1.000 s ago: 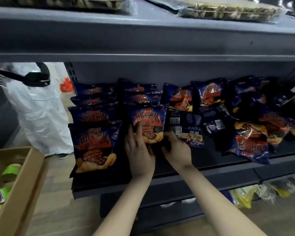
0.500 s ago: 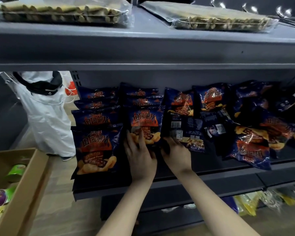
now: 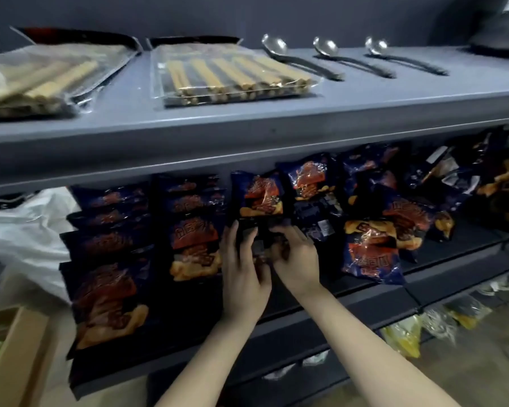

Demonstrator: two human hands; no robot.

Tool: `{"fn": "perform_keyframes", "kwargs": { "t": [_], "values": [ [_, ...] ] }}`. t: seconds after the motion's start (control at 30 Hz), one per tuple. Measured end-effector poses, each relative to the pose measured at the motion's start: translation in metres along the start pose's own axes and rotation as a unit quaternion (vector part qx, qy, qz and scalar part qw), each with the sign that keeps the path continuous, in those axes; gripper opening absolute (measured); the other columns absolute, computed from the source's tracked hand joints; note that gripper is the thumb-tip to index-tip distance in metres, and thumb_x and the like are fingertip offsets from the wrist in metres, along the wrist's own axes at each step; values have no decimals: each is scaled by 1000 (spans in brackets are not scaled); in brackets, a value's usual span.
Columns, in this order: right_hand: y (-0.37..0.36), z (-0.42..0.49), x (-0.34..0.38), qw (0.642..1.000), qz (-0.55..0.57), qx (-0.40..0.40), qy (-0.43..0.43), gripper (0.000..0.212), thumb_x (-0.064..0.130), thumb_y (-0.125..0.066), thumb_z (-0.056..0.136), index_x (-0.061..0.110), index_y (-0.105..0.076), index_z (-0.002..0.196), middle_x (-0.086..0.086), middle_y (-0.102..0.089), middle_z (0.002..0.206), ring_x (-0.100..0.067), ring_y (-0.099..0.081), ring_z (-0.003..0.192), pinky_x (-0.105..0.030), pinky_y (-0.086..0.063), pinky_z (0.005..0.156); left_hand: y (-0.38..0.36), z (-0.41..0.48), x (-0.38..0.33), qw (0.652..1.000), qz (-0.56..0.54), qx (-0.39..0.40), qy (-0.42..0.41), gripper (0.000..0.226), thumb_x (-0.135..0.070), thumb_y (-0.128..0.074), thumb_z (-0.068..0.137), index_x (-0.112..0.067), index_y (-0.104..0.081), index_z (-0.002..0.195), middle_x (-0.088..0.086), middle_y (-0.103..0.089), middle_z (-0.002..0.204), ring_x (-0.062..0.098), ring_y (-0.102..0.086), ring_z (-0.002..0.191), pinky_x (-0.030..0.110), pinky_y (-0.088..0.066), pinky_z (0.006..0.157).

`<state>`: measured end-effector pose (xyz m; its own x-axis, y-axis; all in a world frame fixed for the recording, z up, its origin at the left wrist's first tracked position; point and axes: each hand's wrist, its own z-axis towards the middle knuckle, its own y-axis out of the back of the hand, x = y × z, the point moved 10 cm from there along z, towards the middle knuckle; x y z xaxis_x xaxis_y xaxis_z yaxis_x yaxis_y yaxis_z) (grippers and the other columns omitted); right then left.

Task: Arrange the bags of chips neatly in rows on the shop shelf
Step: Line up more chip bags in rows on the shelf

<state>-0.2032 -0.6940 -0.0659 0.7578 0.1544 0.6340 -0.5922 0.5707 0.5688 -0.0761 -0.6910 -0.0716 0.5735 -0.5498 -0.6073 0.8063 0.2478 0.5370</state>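
Dark blue bags of chips lie on the dark middle shelf [image 3: 365, 304]. Two neat rows stand at the left, fronted by one bag [image 3: 106, 301] and another [image 3: 194, 251]. In a third column, a bag [image 3: 262, 198] lies face up at the back. In front of it my left hand [image 3: 241, 277] and my right hand [image 3: 300, 259] hold one dark bag [image 3: 254, 239] between them, its back side up. My left fingers run up its left edge and my right fingers curl over its right side. A loose pile of bags [image 3: 370, 251] lies to the right.
The grey upper shelf [image 3: 247, 133] overhangs the chips and carries packs of wooden sticks [image 3: 229, 77] and three metal spoons [image 3: 300, 57]. A cardboard box [image 3: 12, 362] sits at lower left, white fabric [image 3: 27, 230] behind it. Yellow packs [image 3: 403, 336] lie on the shelf below.
The view has tilted up over the upper shelf. Both hands left the second row's front bag, shifted right and took hold of the dark bag lying back side up.
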Motion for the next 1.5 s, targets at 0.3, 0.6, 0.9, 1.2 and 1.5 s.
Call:
{"fn": "perform_keyframes", "kwargs": {
  "t": [0.3, 0.6, 0.9, 1.2, 1.5],
  "values": [
    [121, 36, -62, 994, -27, -102, -12, 31, 9, -50, 78, 14, -65, 104, -2, -63, 99, -19, -63, 74, -32, -51, 58, -98, 38, -85, 995, -51, 64, -59, 67, 1, -61, 75, -19, -36, 134, 6, -42, 137, 26, -38, 130, 49, -41, 102],
    [207, 32, -165, 982, -113, -111, -102, 44, 1, -54, 72, 12, -58, 115, -10, -53, 117, -34, -48, 105, -38, -46, 80, -183, 67, -168, 992, -43, 83, -84, 67, -7, -64, 74, -15, -40, 136, 13, -52, 127, 33, -48, 117, 46, -43, 97],
    [201, 31, -242, 971, -7, -54, -235, 66, 9, -66, 80, 13, -32, 137, -13, -30, 141, -31, -46, 119, -27, -43, 84, -248, 50, -158, 978, 141, 117, -98, 72, -21, -72, 71, -12, -41, 135, 15, -47, 137, 34, -47, 123, 51, -34, 106],
    [181, 35, -262, 956, 97, -30, -275, 88, 23, -75, 77, 20, -20, 145, -9, -44, 137, -28, -50, 120, -43, -46, 97, -263, 67, -140, 971, 182, 149, -35, 77, -34, -66, 78, -13, -28, 142, 24, -29, 148, 40, -46, 124, 49, -28, 107],
    [173, 43, -244, 969, 115, 22, -218, 93, 11, -72, 79, 22, -12, 149, -6, -24, 147, -19, -27, 136, -13, -23, 100, -265, 75, -138, 964, 184, 182, -53, 81, -34, -65, 79, -18, -21, 146, 10, -62, 122, 30, -62, 104, 46, -31, 107]
  ]
}}
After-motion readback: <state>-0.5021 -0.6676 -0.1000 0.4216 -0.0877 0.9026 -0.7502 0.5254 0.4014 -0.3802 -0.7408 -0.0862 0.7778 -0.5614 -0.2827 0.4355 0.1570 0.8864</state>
